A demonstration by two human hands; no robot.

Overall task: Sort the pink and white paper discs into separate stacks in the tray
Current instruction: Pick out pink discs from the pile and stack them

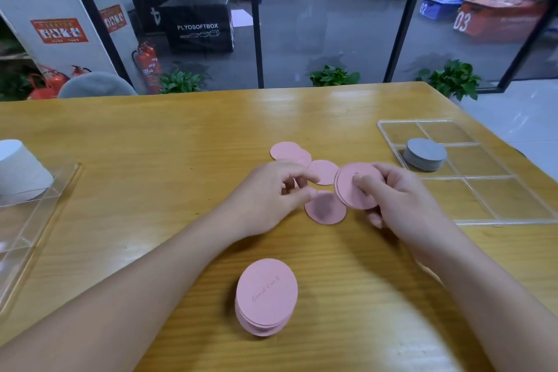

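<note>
Pink round paper discs (325, 208) are lying loose on the wooden table (151, 142) under the left hand (271, 196), fingers curling, while the right hand (401, 199) is pinching a small pink stack (350, 190) beside the clear compartment tray (483, 190) holding a grey stack (425, 154).

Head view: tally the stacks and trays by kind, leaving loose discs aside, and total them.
Pink stacks: 2, the table pink stack and the held pink stack in the right hand
Grey-white stack: 1
Tall white cylinder: 1
Clear trays: 2, the divided tray and the left tray
Total: 6
</note>
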